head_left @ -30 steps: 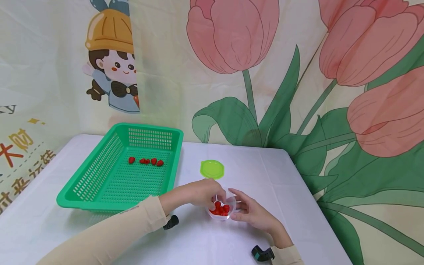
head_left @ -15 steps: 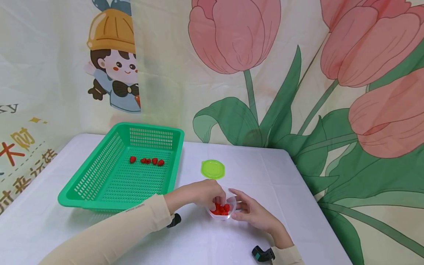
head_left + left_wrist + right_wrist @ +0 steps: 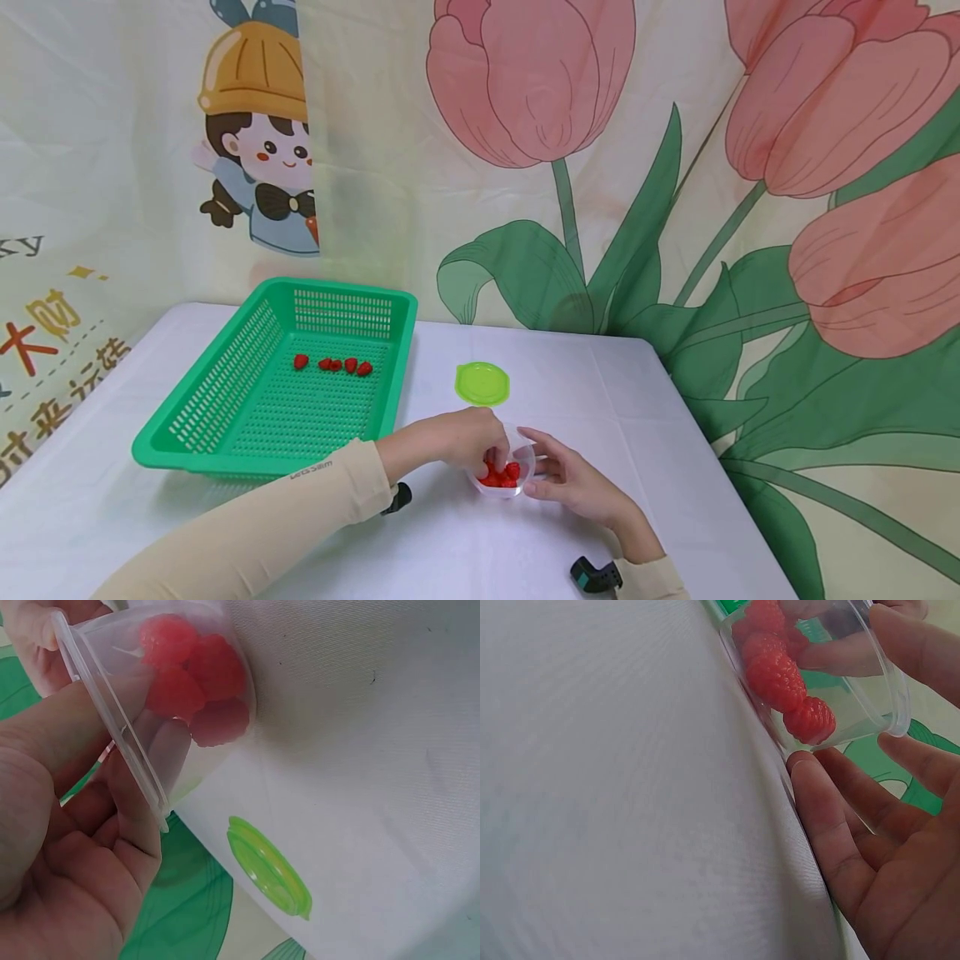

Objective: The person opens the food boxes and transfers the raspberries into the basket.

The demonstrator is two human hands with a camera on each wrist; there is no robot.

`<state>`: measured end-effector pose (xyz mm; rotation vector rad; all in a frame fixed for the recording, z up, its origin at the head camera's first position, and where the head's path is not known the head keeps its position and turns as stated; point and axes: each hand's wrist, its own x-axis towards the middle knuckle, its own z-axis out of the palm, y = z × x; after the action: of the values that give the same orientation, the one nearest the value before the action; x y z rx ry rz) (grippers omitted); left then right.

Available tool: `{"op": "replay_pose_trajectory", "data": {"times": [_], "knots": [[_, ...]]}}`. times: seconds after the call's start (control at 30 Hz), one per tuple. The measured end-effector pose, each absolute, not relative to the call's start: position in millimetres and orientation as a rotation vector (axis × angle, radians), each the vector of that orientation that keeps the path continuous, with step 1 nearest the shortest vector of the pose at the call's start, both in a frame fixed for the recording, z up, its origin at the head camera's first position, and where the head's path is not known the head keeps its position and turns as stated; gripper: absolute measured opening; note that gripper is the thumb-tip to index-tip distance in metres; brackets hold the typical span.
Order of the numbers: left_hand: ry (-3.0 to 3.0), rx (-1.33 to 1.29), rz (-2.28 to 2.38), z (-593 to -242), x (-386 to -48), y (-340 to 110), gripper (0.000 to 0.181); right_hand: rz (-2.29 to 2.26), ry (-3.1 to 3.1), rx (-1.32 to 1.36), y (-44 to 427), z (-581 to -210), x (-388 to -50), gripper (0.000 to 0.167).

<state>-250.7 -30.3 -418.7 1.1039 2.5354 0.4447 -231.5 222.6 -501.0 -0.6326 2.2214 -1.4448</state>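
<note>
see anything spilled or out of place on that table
Nothing stands out. The berries I see lie in the cup or basket, with none visible loose on the table. The lid lies flat, apart from the cup. No damage shows.

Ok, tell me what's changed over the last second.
Very little: the left sleeve shifted slightly right, toward the clear cup, with the left hand's fingers inside it. No grasp or release can be made out. As before: the right hand at the cup's right side, the red berries in the green basket, and the lime-green lid.
</note>
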Motion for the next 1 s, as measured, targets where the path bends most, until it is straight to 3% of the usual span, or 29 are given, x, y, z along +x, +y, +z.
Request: {"op": "replay_pose_trajectory", "data": {"times": [1.0], "knots": [[2.451,1.254,0.396,-422,-262,-32,0.018,-1.448,2.217,-0.615,221,-502,-231,0.077]]}}
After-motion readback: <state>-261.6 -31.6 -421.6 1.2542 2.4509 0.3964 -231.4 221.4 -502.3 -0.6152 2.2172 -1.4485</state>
